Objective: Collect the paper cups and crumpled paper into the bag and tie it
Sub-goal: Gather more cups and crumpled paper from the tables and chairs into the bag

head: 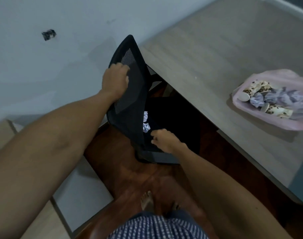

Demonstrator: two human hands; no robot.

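Note:
A pink plastic bag point(292, 121) lies on the grey desk at the right, holding spotted paper cups point(276, 110) and crumpled paper point(276, 97). Two more balls of crumpled paper point(146, 127) lie on the black chair seat, partly hidden behind the backrest. My left hand point(115, 81) grips the top edge of the black mesh chair back point(130, 100). My right hand point(164, 139) reaches over the seat just right of the lower paper ball, fingers loosely curled and holding nothing.
The grey desk point(216, 57) runs along the right, its edge above the chair seat. A pale blue wall stands behind. The floor is dark wood with pale tiles at the left. My bare feet point(147, 202) stand below the chair.

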